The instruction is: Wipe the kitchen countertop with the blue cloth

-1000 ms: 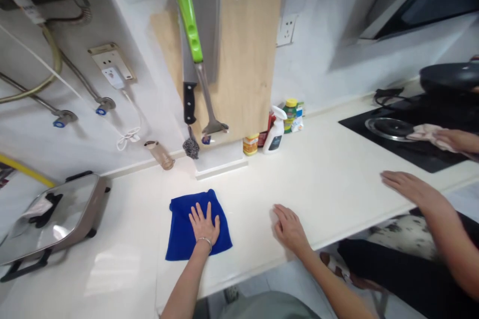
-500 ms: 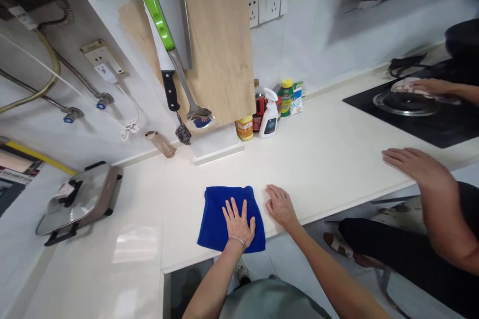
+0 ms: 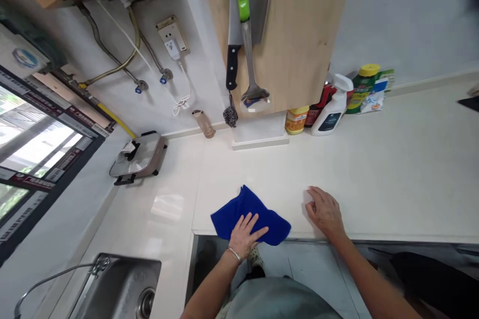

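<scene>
A blue cloth, bunched into an uneven shape, lies at the front edge of the white counter. Flat on top of it rests my left hand, fingers spread, with a bracelet at the wrist. To the right of the cloth, my right hand leans on the bare countertop with its fingers curled; whether anything is under them cannot be seen.
Spray bottle, yellow-capped green bottle and yellow container stand by the wall. Knives and a ladle hang before a cutting board. An electric pan and a sink are left.
The view has swung left, bringing the sink and window in and taking the other person's hands out. The blue cloth, spread flat before, is now bunched under my left hand.
</scene>
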The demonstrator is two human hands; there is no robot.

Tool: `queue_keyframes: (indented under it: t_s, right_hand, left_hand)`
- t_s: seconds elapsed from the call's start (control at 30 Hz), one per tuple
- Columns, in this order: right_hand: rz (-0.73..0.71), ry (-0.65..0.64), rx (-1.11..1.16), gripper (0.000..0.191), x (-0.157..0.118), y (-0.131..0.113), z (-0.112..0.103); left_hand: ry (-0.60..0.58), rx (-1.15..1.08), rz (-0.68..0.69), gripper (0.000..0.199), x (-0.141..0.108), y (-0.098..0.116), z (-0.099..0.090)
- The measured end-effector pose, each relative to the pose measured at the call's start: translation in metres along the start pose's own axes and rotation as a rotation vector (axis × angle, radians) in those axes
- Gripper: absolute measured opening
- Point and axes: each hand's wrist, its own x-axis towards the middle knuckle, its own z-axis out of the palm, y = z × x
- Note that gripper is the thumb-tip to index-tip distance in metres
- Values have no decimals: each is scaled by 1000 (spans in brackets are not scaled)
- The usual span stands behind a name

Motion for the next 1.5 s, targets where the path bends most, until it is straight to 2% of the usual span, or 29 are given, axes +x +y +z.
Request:
queue_keyframes:
  t_s: [0.13, 0.37, 0.5, 0.6, 0.7, 0.77, 0.9, 1.0, 1.13, 1.27, 1.4, 1.5]
  right_hand:
    - [16, -1, 4, 44, -2, 0, -1]
    - [22, -33, 17, 41, -6, 2, 0]
    - [34, -20, 23, 41, -5, 2, 2]
    - [53, -18, 15, 45, -3, -1, 2]
    - [67, -41, 5, 47, -1, -4, 1]
    - [78, -61, 3, 48, 1, -6, 0]
    - [94, -104, -1, 51, 6, -10, -3]
    - [107, -149, -18, 48, 10, -12, -7]
    - [141, -171, -1, 47, 14, -16, -13]
    - [177, -152, 146, 42, 17, -16, -15]
    - [344, 67, 510, 34, 13, -13, -20]
    - [509, 240, 671, 35, -2, -9, -40]
  left_hand:
    - [-41, 20, -120, 69, -54, -39, -12]
    - [-95, 95, -424, 71, -140, -97, -41]
    - [-83, 141, -559, 51, -164, -116, -51]
    - [-114, 172, -594, 50, -163, -121, -54]
    - [-156, 203, -572, 51, -148, -120, -55]
    - [-186, 205, -506, 52, -133, -119, -55]
    - [-257, 165, -260, 64, -94, -118, -52]
    - [-273, 117, -73, 77, -56, -108, -44]
    - [-245, 61, 85, 88, -5, -72, -34]
    - [-201, 37, 117, 87, 38, -25, -24]
    - [-122, 8, 134, 87, 77, 20, -13]
    - [-76, -12, 164, 88, 103, 46, -6]
